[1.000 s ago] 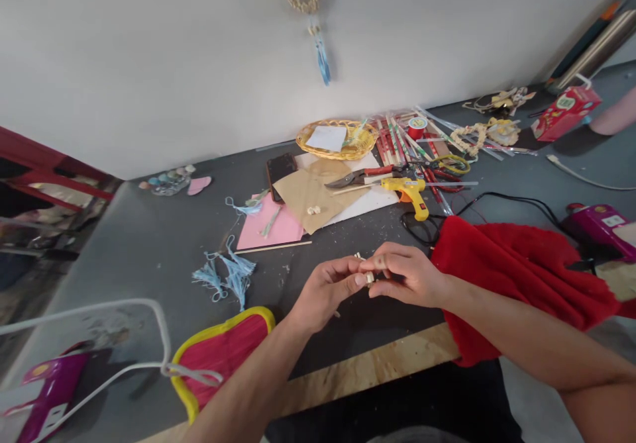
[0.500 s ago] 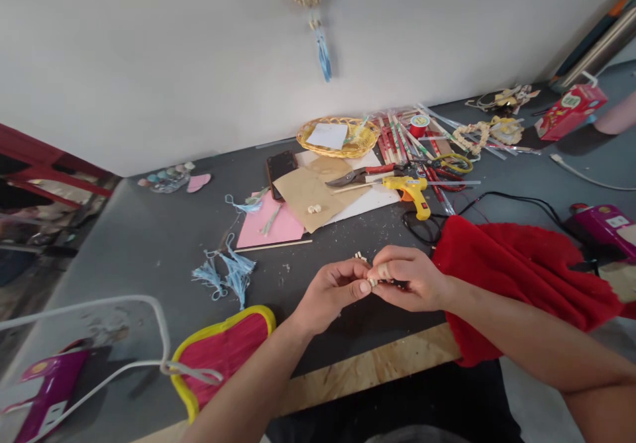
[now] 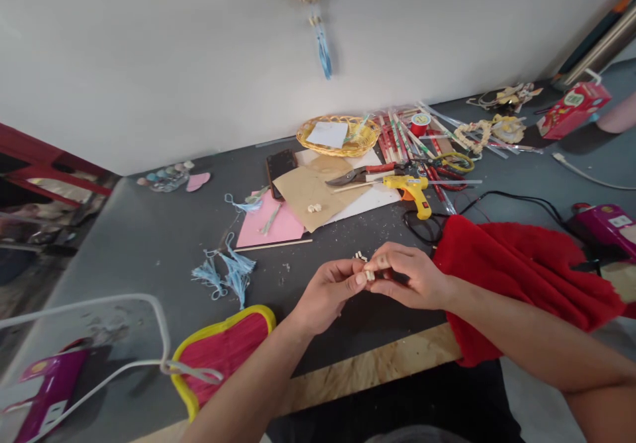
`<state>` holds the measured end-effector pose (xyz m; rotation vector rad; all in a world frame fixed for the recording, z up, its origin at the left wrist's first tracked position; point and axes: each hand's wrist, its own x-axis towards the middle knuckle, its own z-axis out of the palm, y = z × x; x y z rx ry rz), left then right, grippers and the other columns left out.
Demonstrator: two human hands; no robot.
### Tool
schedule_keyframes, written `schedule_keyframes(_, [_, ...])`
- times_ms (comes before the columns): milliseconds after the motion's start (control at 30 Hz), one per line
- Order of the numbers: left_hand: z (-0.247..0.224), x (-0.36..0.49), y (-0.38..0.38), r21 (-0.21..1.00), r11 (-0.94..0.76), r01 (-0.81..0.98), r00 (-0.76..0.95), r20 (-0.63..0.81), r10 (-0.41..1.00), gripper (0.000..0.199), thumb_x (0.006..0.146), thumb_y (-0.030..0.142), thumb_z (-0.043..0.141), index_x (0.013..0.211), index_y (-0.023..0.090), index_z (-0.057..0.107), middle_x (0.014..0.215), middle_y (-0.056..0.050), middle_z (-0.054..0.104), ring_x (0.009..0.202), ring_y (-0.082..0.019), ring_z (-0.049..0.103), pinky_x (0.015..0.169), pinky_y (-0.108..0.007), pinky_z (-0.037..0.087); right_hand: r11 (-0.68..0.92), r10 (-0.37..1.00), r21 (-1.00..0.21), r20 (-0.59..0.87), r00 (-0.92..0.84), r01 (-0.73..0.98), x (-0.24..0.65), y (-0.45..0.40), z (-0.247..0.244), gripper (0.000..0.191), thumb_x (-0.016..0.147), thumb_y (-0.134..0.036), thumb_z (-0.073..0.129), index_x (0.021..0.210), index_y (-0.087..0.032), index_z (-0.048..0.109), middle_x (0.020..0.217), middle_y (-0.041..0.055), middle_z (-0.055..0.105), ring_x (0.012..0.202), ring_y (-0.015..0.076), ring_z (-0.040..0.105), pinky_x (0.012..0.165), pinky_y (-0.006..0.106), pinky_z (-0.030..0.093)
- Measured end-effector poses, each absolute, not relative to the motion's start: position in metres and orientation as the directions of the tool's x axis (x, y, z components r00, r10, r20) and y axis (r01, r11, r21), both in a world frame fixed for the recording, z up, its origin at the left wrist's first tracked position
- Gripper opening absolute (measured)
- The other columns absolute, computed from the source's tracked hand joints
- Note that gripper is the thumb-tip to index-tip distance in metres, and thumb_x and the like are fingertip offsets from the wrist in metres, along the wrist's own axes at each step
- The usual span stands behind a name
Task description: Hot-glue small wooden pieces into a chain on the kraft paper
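Note:
Near the front of the grey table, my left hand (image 3: 330, 294) and my right hand (image 3: 410, 276) meet, both pinching a small cream-coloured piece (image 3: 369, 275) between their fingertips. More little cream pieces (image 3: 360, 255) lie on the table just behind my fingers. Another small cream cluster (image 3: 314, 208) rests on brown paper (image 3: 318, 188). A yellow glue gun (image 3: 415, 191) lies behind my right hand, beside red-handled pruning shears (image 3: 358, 175). Light blue tassels (image 3: 233, 274) are to the left of my left hand.
A wicker basket (image 3: 365, 142) stands by the wall, with wrapped sticks (image 3: 397, 132) beside it. Red cloth (image 3: 521, 264) lies under my right forearm. A pink, yellow-edged pad (image 3: 233, 347) and white cable (image 3: 159, 317) are at the left. A red carton (image 3: 574, 108) is back right.
The small cream piece has turned and shifted slightly up and left between my fingertips. My right fingers have moved a little. Things on the table look unchanged.

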<state>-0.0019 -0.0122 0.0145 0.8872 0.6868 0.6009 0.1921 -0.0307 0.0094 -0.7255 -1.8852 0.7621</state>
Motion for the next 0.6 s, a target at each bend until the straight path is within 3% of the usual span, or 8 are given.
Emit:
schedule_keyframes(300, [0.0179, -0.0018, -0.0111, 0.861, 0.473, -0.188, 0.621, -0.269, 0.736, 0.020, 0.076, 0.031, 0.076, 0.082, 0.012, 0.073, 0.077, -0.003, 0.063, 0.075, -0.012, 0.054, 0.074, -0.023, 0.040, 0.635, 0.760, -0.741, 0.548, -0.348, 0.218, 0.1929, -0.0288, 0.0152, 0.015, 0.091, -0.019, 0.057, 0.103, -0.015, 0.065, 0.088, 0.0084, 0.067, 0.082, 0.0143, 0.064, 0.073, 0.026, 0.056])
schedule_keyframes(600, [0.0175, -0.0015, -0.0115, 0.864, 0.467, -0.189, 0.598, -0.276, 0.753, 0.019, 0.078, 0.032, 0.073, 0.076, 0.013, 0.072, 0.077, -0.004, 0.063, 0.076, -0.014, 0.055, 0.075, -0.026, 0.042, 0.667, 0.740, -0.696, 0.578, -0.343, 0.266, 0.1936, -0.0273, 0.0124, 0.015, 0.091, -0.019, 0.057, 0.103, -0.016, 0.065, 0.087, 0.0074, 0.066, 0.081, 0.0145, 0.064, 0.071, 0.026, 0.056])
